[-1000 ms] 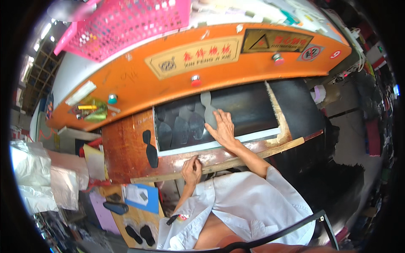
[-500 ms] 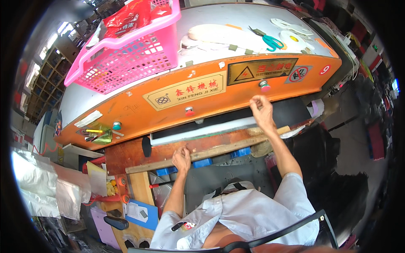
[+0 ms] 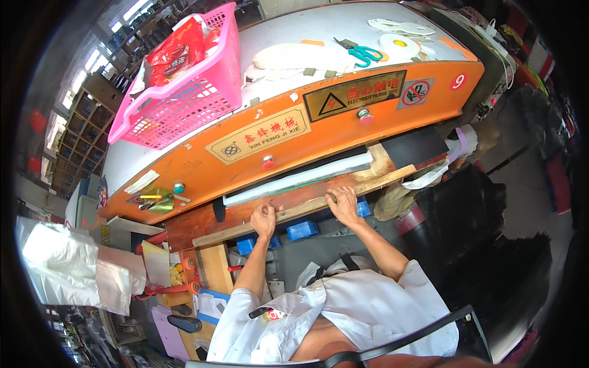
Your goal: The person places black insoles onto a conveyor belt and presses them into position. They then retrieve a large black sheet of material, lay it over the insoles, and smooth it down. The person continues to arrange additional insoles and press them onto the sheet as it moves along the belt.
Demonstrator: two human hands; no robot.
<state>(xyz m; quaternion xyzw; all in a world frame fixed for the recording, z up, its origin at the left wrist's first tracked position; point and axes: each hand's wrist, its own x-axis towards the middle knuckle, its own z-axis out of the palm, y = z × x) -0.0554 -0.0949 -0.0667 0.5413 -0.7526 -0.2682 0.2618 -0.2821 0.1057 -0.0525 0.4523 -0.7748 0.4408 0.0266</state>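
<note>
My left hand [image 3: 264, 221] is at the front edge of the reddish-brown worktop [image 3: 202, 227], its fingers curled in; anything inside them is hidden. Further right, my right hand [image 3: 343, 205] rests on the wooden strip [image 3: 300, 210] along that edge, fingers bent loosely and apart, with nothing seen in them. Just beyond both hands lies a long white bar [image 3: 300, 179] with a thin green line along its near side. Over it stands the orange front of a machine [image 3: 202, 168]. A button with a red cap [image 3: 268, 162] sits on this panel.
On the machine's top are a pink basket [image 3: 184, 110] with red packets, teal-handled scissors [image 3: 362, 55] and a white roll [image 3: 399, 44]. Blue bins [image 3: 304, 230] show beneath the worktop. Black sheet material [image 3: 466, 214] hangs at right; plastic bags [image 3: 61, 264] are at left.
My right hand has come down from below the right-hand button onto the wooden strip. My left hand stays near the worktop edge. The whole view has shifted slightly.
</note>
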